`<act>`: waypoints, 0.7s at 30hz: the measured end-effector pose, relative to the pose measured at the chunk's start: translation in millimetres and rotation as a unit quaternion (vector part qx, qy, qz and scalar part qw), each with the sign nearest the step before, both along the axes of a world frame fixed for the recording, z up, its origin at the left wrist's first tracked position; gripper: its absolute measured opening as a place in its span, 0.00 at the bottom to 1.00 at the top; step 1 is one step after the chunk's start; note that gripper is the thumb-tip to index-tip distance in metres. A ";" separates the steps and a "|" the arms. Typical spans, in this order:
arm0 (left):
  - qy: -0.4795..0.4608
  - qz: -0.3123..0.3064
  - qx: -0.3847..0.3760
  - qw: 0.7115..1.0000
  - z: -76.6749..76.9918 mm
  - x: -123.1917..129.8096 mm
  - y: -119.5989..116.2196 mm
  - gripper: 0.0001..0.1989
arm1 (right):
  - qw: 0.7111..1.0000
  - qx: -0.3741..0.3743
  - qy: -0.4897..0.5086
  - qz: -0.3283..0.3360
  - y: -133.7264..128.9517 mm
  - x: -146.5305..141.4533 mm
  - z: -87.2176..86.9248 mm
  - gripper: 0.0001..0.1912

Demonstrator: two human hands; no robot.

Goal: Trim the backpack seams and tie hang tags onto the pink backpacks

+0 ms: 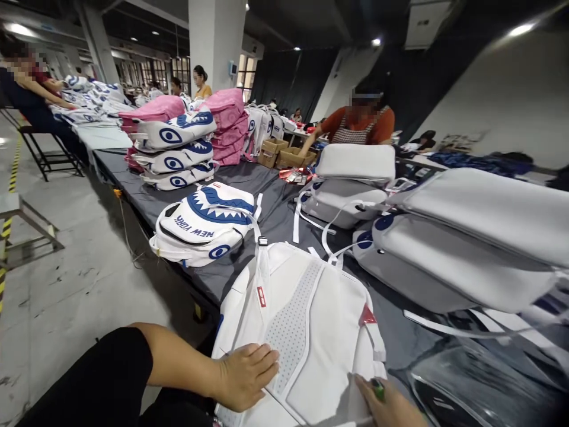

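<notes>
A white backpack lies with its back panel up on the dark table in front of me. Its shoulder strap carries a small red label, and a dotted mesh strip shows beside it. My left hand rests flat on the mesh strip, fingers stretched out. At the lower right side of the backpack is my right hand, closed around a small green and black tool; its kind cannot be made out. Beyond the backpack sits a finished-looking white backpack with a blue toothed mouth, an eye and "NEW YORK" lettering.
Stacked white backpacks fill the right of the table. Farther left stand stacks of white and pink backpacks. A co-worker in orange reaches toward cardboard boxes. Clear plastic lies at lower right.
</notes>
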State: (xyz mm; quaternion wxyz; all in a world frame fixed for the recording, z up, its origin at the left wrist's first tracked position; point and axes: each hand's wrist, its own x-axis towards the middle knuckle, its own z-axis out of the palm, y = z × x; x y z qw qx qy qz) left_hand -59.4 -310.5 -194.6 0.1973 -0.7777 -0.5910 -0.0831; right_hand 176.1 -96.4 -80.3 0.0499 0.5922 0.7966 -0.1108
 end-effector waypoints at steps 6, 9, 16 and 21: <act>-0.054 -0.167 -0.095 0.980 62.9 -11.8 44.7 0.16 | 0.996 0.075 0.042 -0.031 -38.4 -11.0 -5.6 0.22; -0.080 -0.228 -0.105 0.965 108.2 -17.5 121.8 0.18 | 0.992 0.125 0.022 -0.010 -62.8 -28.2 10.1 0.15; 0.044 -0.281 -0.170 0.943 155.6 0.5 239.7 0.20 | 0.987 0.154 0.016 -0.036 -78.0 -40.9 19.9 0.11; 0.087 -0.303 -0.218 0.924 165.8 -5.3 209.3 0.19 | 0.991 0.124 0.031 -0.050 -91.1 -46.4 3.0 0.15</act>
